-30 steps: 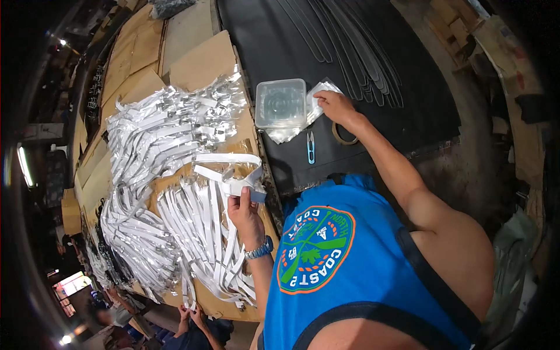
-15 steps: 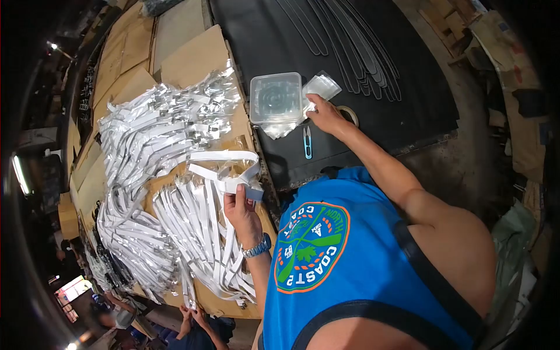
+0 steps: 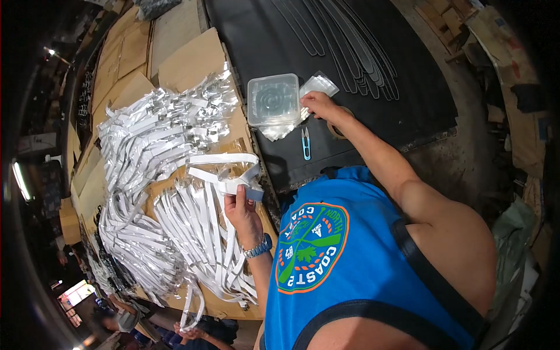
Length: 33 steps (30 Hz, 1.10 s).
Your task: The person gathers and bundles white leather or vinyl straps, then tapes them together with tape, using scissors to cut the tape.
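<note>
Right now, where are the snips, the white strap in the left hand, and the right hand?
Snips (image 3: 306,146): head view, on the blue handle.
White strap (image 3: 230,185): head view, on the band near the grip.
Right hand (image 3: 321,105): head view, on the back of the hand.

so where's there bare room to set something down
The black tabletop is bare beyond the clear box, between cardboard and dark strips, and right of the right arm, below those strips. Some cardboard beyond the white straps is bare too. It's crowded around the left hand, with straps, and near the right hand, with box, plastic sleeves and snips.
</note>
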### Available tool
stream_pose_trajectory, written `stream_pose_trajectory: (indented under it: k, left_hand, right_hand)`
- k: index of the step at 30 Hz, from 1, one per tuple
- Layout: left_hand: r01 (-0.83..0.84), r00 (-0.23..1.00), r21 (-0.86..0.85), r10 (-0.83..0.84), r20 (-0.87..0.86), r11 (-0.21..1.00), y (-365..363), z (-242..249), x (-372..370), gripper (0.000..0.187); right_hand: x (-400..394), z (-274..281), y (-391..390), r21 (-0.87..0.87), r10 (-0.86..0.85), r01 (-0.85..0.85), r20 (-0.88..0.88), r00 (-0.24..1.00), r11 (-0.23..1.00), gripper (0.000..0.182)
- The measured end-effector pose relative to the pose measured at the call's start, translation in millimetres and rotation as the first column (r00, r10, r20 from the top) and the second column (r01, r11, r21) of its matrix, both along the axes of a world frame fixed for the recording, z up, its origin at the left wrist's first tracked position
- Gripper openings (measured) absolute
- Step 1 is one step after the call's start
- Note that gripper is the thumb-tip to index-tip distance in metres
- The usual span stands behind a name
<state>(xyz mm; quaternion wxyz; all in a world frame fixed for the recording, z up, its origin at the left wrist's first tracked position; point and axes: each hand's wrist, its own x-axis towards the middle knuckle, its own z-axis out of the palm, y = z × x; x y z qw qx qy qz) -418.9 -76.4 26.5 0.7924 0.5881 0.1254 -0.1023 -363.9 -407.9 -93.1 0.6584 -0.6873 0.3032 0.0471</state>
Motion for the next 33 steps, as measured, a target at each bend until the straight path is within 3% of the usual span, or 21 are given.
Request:
stream_pose_trajectory:
  k: [5,7,9,11,17,20,23,26,28,30,33]
  left_hand:
    - [-0.001,1.0,0.0,0.001,-0.014,1.0,1.1,0.0,1.1,0.016]
    - [-0.007,1.0,0.006,0.007,-0.019,1.0,-0.9,3.4,0.5,0.015]
    - [0.001,1.0,0.006,-0.001,-0.015,1.0,-0.3,2.4,0.8,0.015]
    - [0.003,1.0,0.014,-0.003,-0.021,1.0,0.5,1.7,-0.2,0.014]
    - [0.015,1.0,0.038,-0.014,-0.024,0.999,-6.8,7.8,-0.1,0.013]
    - [0.009,1.0,0.046,-0.008,-0.028,0.999,-8.8,9.7,-0.4,0.013]
    - [0.012,0.999,0.058,-0.011,-0.032,0.998,-1.3,3.7,0.8,0.013]
    - [0.009,0.999,0.087,-0.005,-0.046,0.996,-5.1,4.4,-2.2,0.012]
    - [0.019,0.999,0.079,-0.015,-0.052,0.997,-6.4,4.4,-3.5,0.011]
    - [-0.006,0.999,0.095,0.01,-0.046,0.995,-13.3,8.6,-3.6,0.012]
    - [0.056,0.998,0.104,-0.055,-0.021,0.993,1.6,-4.7,0.3,0.015]
  right_hand:
    - [10.3,-14.1,-8.3,-0.036,0.06,-0.057,0.087,0.994,0.998,0.026]
    - [12.0,-16.7,-7.5,-0.349,0.119,-0.061,0.147,0.982,0.935,0.022]
    - [12.7,-15.9,-4.7,-0.644,0.18,0.012,0.231,0.956,0.765,0.019]
    - [9.9,-7.7,0.5,-0.854,0.265,0.164,0.328,0.907,0.494,0.017]
    - [18.1,15.9,-8.6,-0.699,0.35,-0.242,0.012,0.937,0.673,0.013]
    - [15.8,25.6,-10.0,-0.511,0.283,-0.264,-0.043,0.958,0.818,0.014]
    - [11.5,16.0,-4.8,-0.811,0.337,-0.111,0.11,0.935,0.574,0.016]
    - [14.8,12.4,-1.1,-0.956,0.366,-0.061,0.051,0.929,0.288,0.013]
    - [22.6,6.2,-0.5,-0.944,0.408,-0.273,-0.178,0.895,0.185,0.012]
    - [21.0,10.8,0.8,-0.953,0.427,-0.228,-0.125,0.895,0.198,0.013]
    - [27.8,3.2,0.7,-0.939,0.418,-0.288,-0.189,0.888,0.189,0.015]
